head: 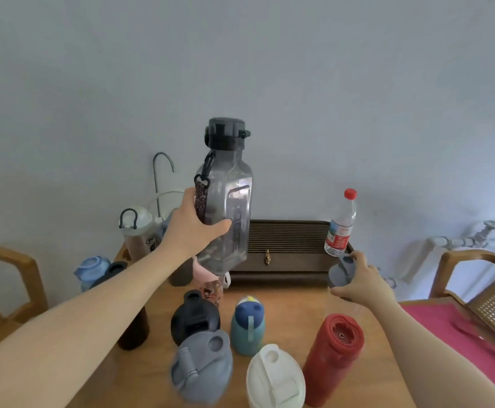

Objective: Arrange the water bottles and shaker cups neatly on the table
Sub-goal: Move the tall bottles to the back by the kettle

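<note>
Head view. Pale wall behind; wooden table [305, 301] crowded with bottles and cups.

Large smoky clear bottle [230, 207]: lifted clear of table, upright, appears empty, so likely light; rigid plastic, smooth flat sides possibly slippery; mid-body best hold. Left hand [192, 228] clamped around its lower middle, thumb across front, strap pinned under fingers.

Grey shaker cup [340, 273]: standing on table, right of lifted bottle. Right hand [361, 282] curled around it from behind, fingers touching lid; firmness of hold cannot be told.

Red-capped water bottle [342, 222]: just beyond right hand, thin, crushable.
</note>
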